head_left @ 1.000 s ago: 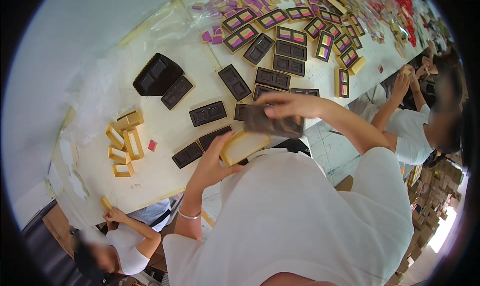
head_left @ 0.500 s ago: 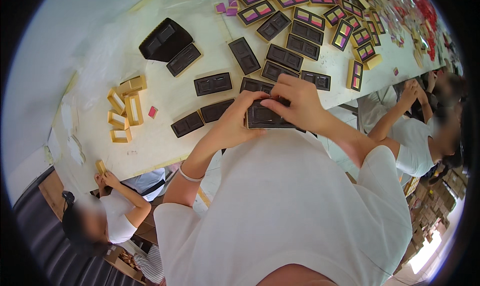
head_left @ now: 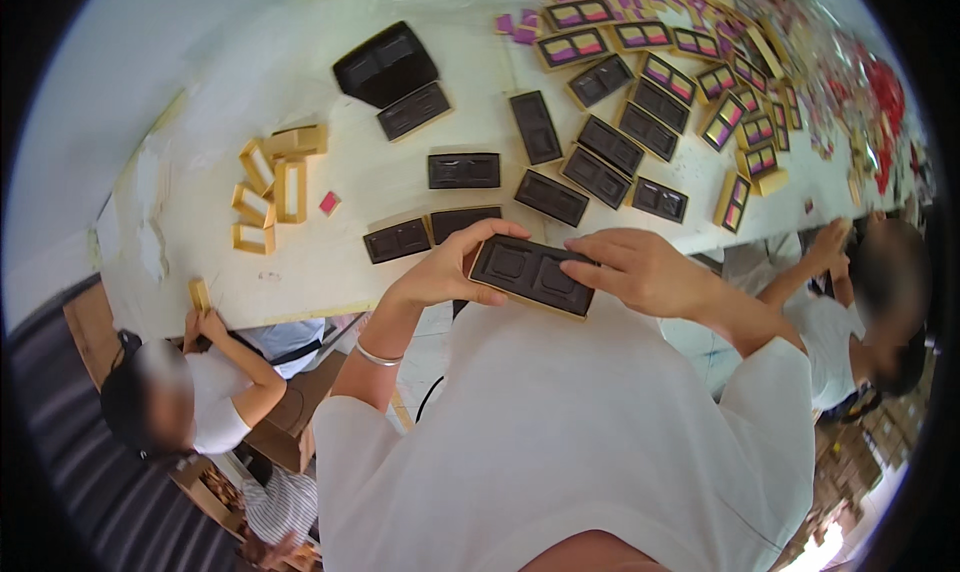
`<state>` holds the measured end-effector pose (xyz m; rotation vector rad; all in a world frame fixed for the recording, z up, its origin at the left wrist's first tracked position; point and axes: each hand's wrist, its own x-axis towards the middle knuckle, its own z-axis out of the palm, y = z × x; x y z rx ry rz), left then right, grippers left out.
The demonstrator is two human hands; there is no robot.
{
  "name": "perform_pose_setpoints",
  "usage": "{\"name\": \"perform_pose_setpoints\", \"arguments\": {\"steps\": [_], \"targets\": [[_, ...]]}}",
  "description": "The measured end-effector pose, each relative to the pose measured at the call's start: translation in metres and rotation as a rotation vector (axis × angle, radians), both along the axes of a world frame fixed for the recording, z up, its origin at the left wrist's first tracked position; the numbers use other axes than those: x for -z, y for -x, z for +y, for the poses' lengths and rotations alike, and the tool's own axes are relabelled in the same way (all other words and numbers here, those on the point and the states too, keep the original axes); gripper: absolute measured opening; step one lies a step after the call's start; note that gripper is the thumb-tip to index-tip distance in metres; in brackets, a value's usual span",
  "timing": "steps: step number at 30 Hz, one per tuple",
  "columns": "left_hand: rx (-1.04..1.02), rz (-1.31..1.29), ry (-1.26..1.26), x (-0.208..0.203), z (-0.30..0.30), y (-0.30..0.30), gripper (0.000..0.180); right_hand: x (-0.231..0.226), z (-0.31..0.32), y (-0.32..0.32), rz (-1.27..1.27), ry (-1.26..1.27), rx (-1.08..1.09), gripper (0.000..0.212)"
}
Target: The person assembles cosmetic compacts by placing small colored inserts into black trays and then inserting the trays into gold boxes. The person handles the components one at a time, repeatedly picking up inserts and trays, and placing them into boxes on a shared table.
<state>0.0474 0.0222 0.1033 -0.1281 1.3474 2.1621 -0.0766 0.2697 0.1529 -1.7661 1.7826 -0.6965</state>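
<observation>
A: Here, which item do the hands hold?

B: A flat gold-edged box [head_left: 533, 275] with a dark insert pressed into two hollows. The left hand [head_left: 455, 267] grasps its left end, thumb beneath and fingers curled over the top edge; the right hand [head_left: 630, 269] lays its fingers flat on the right end. The box sits just off the table's [head_left: 330, 272] near edge, in front of the white shirt [head_left: 570, 442].

A: And the surroundings?

B: Similar dark boxes [head_left: 465, 170] lie scattered on the table; a stack of black trays [head_left: 386, 64] sits farther back, empty gold frames [head_left: 275, 177] to the left, and boxes with pink and yellow fillings [head_left: 700, 67] to the right. Other seated people [head_left: 215, 392] work at the table's edges.
</observation>
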Motion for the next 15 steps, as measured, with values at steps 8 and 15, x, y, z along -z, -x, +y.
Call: {"name": "perform_pose_setpoints", "arguments": {"steps": [8, 15], "targets": [[-0.33, -0.017, 0.078, 0.009, -0.035, -0.032, 0.062, 0.043, -0.057, -0.044, -0.002, -0.113, 0.003, 0.069], [-0.515, 0.336, 0.864, 0.054, -0.128, -0.059, 0.06, 0.116, -0.189, -0.035, 0.138, 0.261, 0.136, 0.046]]}}
